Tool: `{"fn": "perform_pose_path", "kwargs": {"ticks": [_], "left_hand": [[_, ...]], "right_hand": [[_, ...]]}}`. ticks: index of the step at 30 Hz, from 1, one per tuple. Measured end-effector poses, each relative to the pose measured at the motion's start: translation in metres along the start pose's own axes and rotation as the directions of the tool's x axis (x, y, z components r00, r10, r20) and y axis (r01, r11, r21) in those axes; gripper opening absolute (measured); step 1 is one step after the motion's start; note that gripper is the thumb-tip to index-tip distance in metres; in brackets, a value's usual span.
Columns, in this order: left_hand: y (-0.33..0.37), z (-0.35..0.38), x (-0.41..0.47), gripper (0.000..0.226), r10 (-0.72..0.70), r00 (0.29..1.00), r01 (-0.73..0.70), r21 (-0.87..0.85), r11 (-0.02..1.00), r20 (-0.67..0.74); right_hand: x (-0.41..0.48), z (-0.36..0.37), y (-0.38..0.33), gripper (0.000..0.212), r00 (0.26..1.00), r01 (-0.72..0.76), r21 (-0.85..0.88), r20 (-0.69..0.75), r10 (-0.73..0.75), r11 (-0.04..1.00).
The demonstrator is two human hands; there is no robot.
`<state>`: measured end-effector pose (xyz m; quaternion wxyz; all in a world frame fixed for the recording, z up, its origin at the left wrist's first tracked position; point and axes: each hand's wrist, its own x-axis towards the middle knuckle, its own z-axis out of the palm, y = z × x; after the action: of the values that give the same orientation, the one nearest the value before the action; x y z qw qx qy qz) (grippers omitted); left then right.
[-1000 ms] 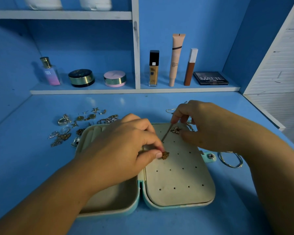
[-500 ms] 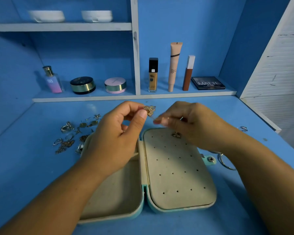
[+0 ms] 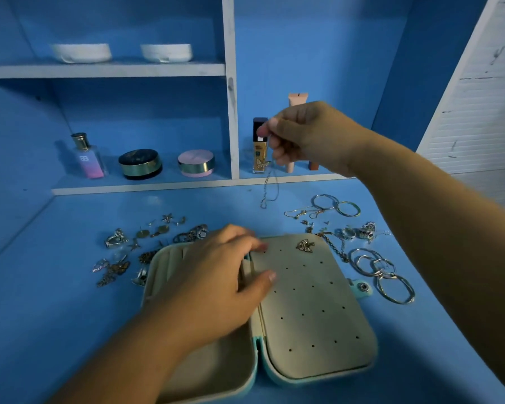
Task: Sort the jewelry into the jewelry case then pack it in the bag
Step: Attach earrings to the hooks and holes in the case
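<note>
A blue desk (image 3: 70,330) stands under blue shelving, with cosmetics lined up on the low shelf beyond the jewelry case (image 3: 318,301). The case lies open, cream inside, its right half a panel pricked with earring holes. Only one piece shows in it: a gold butterfly earring (image 3: 305,245) pinned near the panel's far edge. The left hand (image 3: 216,284) rests over the case's hinge, fingers loosely bent, gripping nothing I can see. The right hand (image 3: 312,138) is raised above and beyond the case, fingertips pinching a thin chain necklace (image 3: 267,196) that dangles clear of the desk. The sorting looks barely begun: a scatter of earrings and rings (image 3: 146,246) lies left of the case, silver hoops (image 3: 385,275) right of it, more hoops and fine chains (image 3: 337,205) just beyond its far right corner. The case is unclosed and no bag is in view. The left hand covers much of the case's left half, hiding its compartments, and the small pieces are too fine to name singly
</note>
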<state>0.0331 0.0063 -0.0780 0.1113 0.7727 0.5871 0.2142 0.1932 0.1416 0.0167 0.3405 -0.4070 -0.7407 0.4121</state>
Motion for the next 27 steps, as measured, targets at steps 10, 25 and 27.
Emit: {"fn": "perform_pose_path", "kwargs": {"ticks": [10, 25, 27], "left_hand": [[-0.004, 0.0, 0.001, 0.064, 0.059, 0.998, -0.057, 0.07, 0.996, -0.019], [-0.002, -0.001, -0.006, 0.075, -0.007, 0.97, -0.054, 0.244, 0.968, 0.241], [0.0, -0.003, -0.006, 0.079, -0.025, 0.962, -0.047, 0.257, 0.965, 0.27]], "right_hand": [[0.019, 0.024, 0.06, 0.014, 0.965, 0.107, -0.633, 0.251, 0.073, 0.767], [-0.074, -0.073, 0.07, 0.015, 0.986, -0.067, -0.694, 0.063, 0.154, 0.717], [-0.09, -0.075, 0.083, 0.015, 0.985, -0.116, -0.708, 0.01, 0.174, 0.697]]}}
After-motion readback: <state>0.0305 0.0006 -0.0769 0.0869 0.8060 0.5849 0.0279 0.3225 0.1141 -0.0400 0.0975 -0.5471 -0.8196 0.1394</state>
